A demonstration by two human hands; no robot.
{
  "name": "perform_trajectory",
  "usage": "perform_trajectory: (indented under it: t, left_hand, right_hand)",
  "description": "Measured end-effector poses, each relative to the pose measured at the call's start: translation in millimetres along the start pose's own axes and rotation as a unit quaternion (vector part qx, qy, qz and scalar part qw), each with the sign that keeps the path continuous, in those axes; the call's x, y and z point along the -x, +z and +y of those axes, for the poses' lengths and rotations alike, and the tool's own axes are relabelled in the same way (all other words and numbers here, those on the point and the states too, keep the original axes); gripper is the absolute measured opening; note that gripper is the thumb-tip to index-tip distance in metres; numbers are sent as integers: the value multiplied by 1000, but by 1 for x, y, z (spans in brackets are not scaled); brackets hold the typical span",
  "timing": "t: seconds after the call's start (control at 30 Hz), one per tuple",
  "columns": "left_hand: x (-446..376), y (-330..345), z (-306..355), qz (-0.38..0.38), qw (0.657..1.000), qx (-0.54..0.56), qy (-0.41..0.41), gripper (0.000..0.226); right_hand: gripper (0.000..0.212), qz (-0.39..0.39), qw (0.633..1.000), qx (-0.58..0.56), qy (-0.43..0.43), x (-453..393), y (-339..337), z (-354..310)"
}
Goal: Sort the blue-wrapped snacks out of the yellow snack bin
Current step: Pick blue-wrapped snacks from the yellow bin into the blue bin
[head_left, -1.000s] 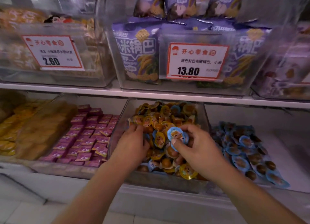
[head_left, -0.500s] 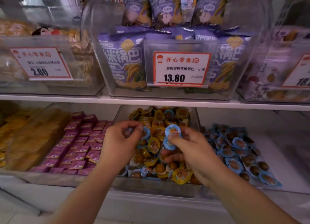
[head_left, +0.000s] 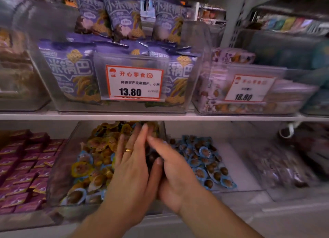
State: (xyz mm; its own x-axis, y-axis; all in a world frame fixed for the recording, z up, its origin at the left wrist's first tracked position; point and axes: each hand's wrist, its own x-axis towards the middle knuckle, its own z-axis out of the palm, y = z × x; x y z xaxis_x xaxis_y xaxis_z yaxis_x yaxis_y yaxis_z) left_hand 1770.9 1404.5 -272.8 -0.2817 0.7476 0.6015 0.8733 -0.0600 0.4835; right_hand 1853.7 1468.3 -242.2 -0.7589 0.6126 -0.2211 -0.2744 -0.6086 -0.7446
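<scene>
Nearest to us, our left hand (head_left: 132, 168) and right hand (head_left: 175, 173) meet side by side over the right end of the yellow snack bin (head_left: 60, 168), our landmark throughout. The left hand lies flat with fingers straight and a ring showing, palm turned toward the right hand; we read this as a cupping or passing pose. Something dark shows in the gap between the palms, but blur keeps us from telling what it is or whether either hand truly has hold of it. The right hand's fingers reach forward, fairly straight, angled toward the bin's right wall.

Inside the bin, blue-wrapped snacks (head_left: 85, 157) are still mixed among the yellow-wrapped ones (head_left: 99, 143), mostly toward its front, so the sorting looks unfinished. Just right of the bin lies a heap of blue-wrapped pieces (head_left: 201, 159), likely where the sorted ones belong. Left of the bin sit rows of purple packets (head_left: 23, 168).

Above the bin, on the upper shelf, stands a clear tub of purple snack bags (head_left: 71, 74) with a price card (head_left: 134, 83) reading 13.80.
</scene>
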Motion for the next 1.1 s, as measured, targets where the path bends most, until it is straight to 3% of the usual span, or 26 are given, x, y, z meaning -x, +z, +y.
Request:
perform_trajectory:
  t: [0.07, 0.13, 0.23, 0.27, 0.33, 0.4, 0.5, 0.57, 0.67, 0.73, 0.8, 0.93, 1.03, 1.1]
  left_hand:
    - [1, -1, 3, -29, 999, 41, 18, 75]
    - [6, -3, 3, -81, 983, 161, 22, 79]
    - [11, -3, -9, -104, 958, 266, -19, 70]
    - [10, -4, -16, -90, 964, 248, -33, 61]
    - [8, -5, -33, -67, 983, 171, -29, 38]
    - [6, -8, -50, -80, 989, 124, -32, 21]
    - [7, -16, -65, -111, 986, 106, -65, 28]
    - [7, -24, -70, -103, 986, 108, -79, 29]
    - [6, -47, -75, -71, 993, 54, -80, 25]
    - [8, -70, -81, -57, 996, -31, -63, 26]
    - [14, -93, -87, -77, 989, -112, -54, 29]
    - [40, -119, -91, -119, 974, -187, -42, 31]
    - [59, -125, -93, -137, 965, -224, -20, 28]
    - [70, -125, -96, -166, 950, -261, -30, 33]
  right_hand:
    - [24, 8, 998, 38, -42, 5, -11, -7]
    - [17, 25, 994, 71, -83, 7, -27, -18]
    - [10, 79, 974, 182, -105, 9, -59, -47]
    - [9, 100, 952, 268, -107, 10, -74, -58]
    - [6, 130, 875, 461, -79, 15, -104, -77]
    - [13, 139, 809, 571, -14, 22, -133, -90]
    - [27, 167, 793, 586, 10, 26, -156, -97]
    - [18, 213, 790, 571, -68, 20, -153, -96]
    - [15, 236, 827, 470, -197, 5, -127, -87]
    - [24, 190, 832, 451, -260, -3, -100, -72]
    - [31, 110, 805, 498, -304, -5, -69, -50]
    - [28, -78, 696, 640, -316, -7, -14, -1]
    - [32, -201, 604, 732, -243, -20, 8, 34]
    - [48, -243, 542, 784, -180, -28, 8, 52]
